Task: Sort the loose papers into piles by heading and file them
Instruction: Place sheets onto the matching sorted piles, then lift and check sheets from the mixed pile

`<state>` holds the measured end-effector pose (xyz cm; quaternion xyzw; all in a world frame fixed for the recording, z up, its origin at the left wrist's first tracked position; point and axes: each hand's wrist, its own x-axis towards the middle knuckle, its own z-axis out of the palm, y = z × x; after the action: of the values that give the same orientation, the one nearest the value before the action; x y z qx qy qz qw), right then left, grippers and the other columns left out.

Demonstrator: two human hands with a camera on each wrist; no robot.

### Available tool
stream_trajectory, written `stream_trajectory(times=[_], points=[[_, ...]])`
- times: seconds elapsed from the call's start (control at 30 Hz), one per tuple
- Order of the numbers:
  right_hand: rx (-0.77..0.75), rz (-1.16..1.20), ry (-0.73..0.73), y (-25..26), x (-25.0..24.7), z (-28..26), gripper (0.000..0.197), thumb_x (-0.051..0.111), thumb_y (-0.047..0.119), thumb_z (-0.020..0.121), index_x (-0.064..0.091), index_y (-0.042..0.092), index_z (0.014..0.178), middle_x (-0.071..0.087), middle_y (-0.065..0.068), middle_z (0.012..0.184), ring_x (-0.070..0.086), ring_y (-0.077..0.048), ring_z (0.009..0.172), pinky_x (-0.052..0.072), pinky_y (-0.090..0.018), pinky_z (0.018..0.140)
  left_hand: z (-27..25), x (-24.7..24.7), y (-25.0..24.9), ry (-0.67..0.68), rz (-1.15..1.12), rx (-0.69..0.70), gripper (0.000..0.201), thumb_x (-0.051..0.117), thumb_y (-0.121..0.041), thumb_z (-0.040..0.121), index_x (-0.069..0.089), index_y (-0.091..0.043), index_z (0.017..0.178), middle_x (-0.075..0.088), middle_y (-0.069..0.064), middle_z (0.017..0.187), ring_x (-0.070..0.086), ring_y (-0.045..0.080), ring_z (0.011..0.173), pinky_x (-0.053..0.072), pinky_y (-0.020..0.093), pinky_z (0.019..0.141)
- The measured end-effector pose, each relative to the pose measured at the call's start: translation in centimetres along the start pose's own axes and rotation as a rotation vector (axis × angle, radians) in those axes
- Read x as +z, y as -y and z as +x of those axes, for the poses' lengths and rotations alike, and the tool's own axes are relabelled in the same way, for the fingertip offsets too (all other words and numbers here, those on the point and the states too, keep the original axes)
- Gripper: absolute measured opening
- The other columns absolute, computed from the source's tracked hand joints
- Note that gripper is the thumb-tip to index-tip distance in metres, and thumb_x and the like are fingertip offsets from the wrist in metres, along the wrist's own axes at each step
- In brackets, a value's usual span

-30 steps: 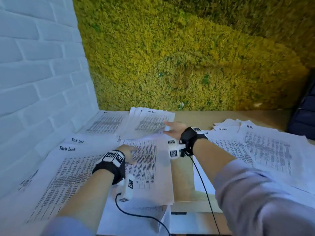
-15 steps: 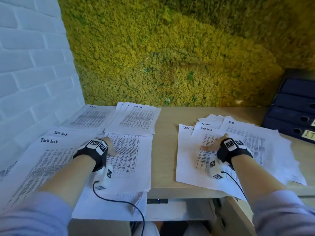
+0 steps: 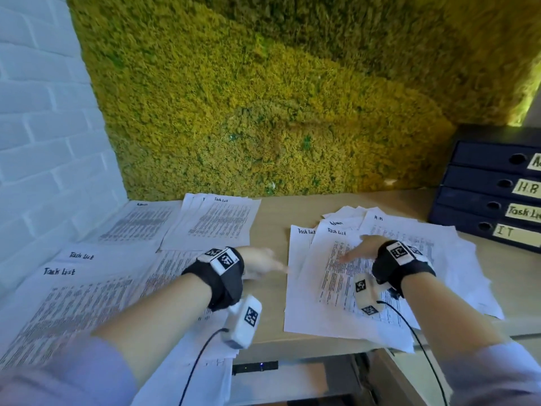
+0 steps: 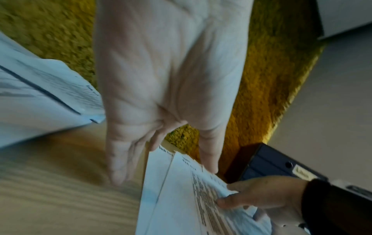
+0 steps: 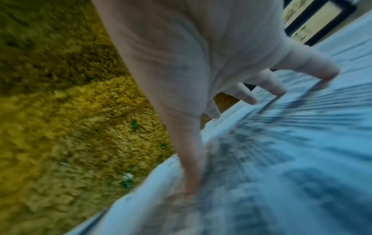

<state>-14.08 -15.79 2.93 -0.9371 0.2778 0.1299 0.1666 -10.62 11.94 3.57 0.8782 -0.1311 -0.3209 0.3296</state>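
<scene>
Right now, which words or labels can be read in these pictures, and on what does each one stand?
"H R": label of the second dark blue binder.
"IT": label of the bottom binder.
"Task Li…", cut off: third binder's label.
"Task List": handwritten heading on the white sheet under the right hand, and on left sheets.
"H R": heading on a right-pile sheet.
Printed rows and the top binder's label: unreadable.

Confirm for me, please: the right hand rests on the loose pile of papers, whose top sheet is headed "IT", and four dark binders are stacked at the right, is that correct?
Not quite. The top sheet under the right hand is headed "Task List", not "IT", as the head view shows. "IT" appears only on the lowest binder's label. The hand does rest on the loose pile, and four dark binders are stacked at the right.
</scene>
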Motion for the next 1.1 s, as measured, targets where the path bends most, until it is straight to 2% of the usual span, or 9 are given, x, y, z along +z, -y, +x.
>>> stream_trajectory(times=[0.1, 0.27, 0.47, 0.63, 0.73, 0.83, 0.97, 1.03, 1.1], points=[[0.057, 0.03, -0.032, -1.5, 1.4, 0.3, 0.101, 0.064, 0.068, 0.077, 0.033, 0.003, 0.147, 0.041, -0.014, 0.149, 0.047, -0.029, 0.132, 0.041, -0.035, 0.107, 1.9, 2.6, -1.9, 0.024, -0.086, 0.004, 0.07, 0.065, -0.032, 0.09, 0.03, -0.007, 0.145, 0.036, 0.009, 0.146, 0.038, 0.024, 0.132, 0.037, 0.033, 0.104], [0.089, 0.091, -0.007, -2.7, 0.9, -0.4, 0.118, 0.066, 0.067, 0.076, 0.005, 0.002, 0.153, 0.018, -0.012, 0.16, 0.034, -0.032, 0.141, 0.035, -0.04, 0.112, 5.0, 3.6, -3.2, -0.04, -0.374, 0.016, 0.02, 0.07, -0.022, 0.086, 0.054, -0.014, 0.093, 0.058, 0.004, 0.092, 0.051, 0.012, 0.069, 0.043, 0.026, 0.079], [0.018, 0.098, 0.038, -3.3, 0.0, -0.9, 0.1, 0.058, 0.065, 0.084, 0.02, 0.002, 0.152, 0.029, -0.015, 0.156, 0.038, -0.031, 0.139, 0.036, -0.035, 0.109, 5.8, 6.7, -4.8, -0.063, -0.365, 0.194, 0.04, 0.067, 0.001, 0.085, 0.054, -0.005, 0.122, 0.063, 0.002, 0.11, 0.059, 0.016, 0.09, 0.049, 0.024, 0.073], [-0.044, 0.364, -0.054, -4.7, -1.5, -0.4, 0.096, 0.064, 0.058, 0.084, 0.021, 0.006, 0.152, 0.03, -0.013, 0.156, 0.039, -0.032, 0.137, 0.036, -0.039, 0.11, 6.2, 5.2, -5.2, -0.34, -0.247, 0.361, 0.028, 0.063, 0.006, 0.084, 0.062, -0.003, 0.11, 0.057, 0.004, 0.106, 0.055, 0.02, 0.098, 0.044, 0.015, 0.059], [-0.062, 0.578, -0.135, -4.1, -1.5, -0.7, 0.083, 0.067, 0.045, 0.088, 0.029, 0.002, 0.147, 0.046, -0.019, 0.141, 0.052, -0.034, 0.121, 0.044, -0.041, 0.101, 6.3, 1.5, -3.8, -0.584, -0.325, 0.281, 0.006, 0.06, -0.009, 0.086, 0.059, -0.013, 0.089, 0.055, 0.0, 0.079, 0.052, 0.023, 0.077, 0.038, 0.025, 0.06], [-0.176, 0.841, 0.075, -1.4, -0.7, -1.7, 0.049, 0.067, 0.036, 0.09, 0.052, 0.004, 0.123, 0.059, -0.015, 0.109, 0.06, -0.027, 0.089, 0.049, -0.038, 0.085, 6.2, -2.3, -1.7, -0.744, -0.495, 0.288, 0.015, 0.05, -0.007, 0.088, 0.051, -0.014, 0.074, 0.044, 0.0, 0.063, 0.04, 0.019, 0.062, 0.027, 0.023, 0.053], [-0.306, 1.093, 0.231, 4.2, 2.2, -1.5, 0.018, 0.062, 0.019, 0.095, 0.059, 0.002, 0.1, 0.057, -0.019, 0.093, 0.057, -0.023, 0.077, 0.048, -0.029, 0.063, 4.7, -6.6, 1.5, -0.825, -0.474, 0.226, 0.013, 0.049, -0.012, 0.094, 0.056, -0.007, 0.084, 0.051, 0.017, 0.081, 0.049, 0.027, 0.077, 0.034, 0.025, 0.064], [-0.293, 1.139, 0.24, 7.3, 3.9, -0.9, 0.015, 0.056, 0.011, 0.098, 0.051, 0.004, 0.085, 0.049, -0.016, 0.081, 0.047, -0.016, 0.058, 0.037, -0.02, 0.045, 4.1, -8.2, 3.9, -0.823, -0.484, 0.182, 0.035, 0.04, -0.02, 0.1, 0.057, 0.01, 0.091, 0.051, 0.036, 0.091, 0.055, 0.046, 0.084, 0.033, 0.027, 0.064], [-0.249, 1.236, 0.283, 10.5, 5.6, 0.4, 0.019, 0.049, 0.004, 0.1, 0.048, 0.006, 0.081, 0.046, -0.012, 0.073, 0.042, -0.009, 0.043, 0.027, -0.015, 0.035, 3.2, -9.5, 6.9, -0.789, -0.506, 0.073, 0.052, 0.028, -0.034, 0.103, 0.058, 0.008, 0.1, 0.059, 0.031, 0.107, 0.058, 0.043, 0.098, 0.041, 0.03, 0.075]])
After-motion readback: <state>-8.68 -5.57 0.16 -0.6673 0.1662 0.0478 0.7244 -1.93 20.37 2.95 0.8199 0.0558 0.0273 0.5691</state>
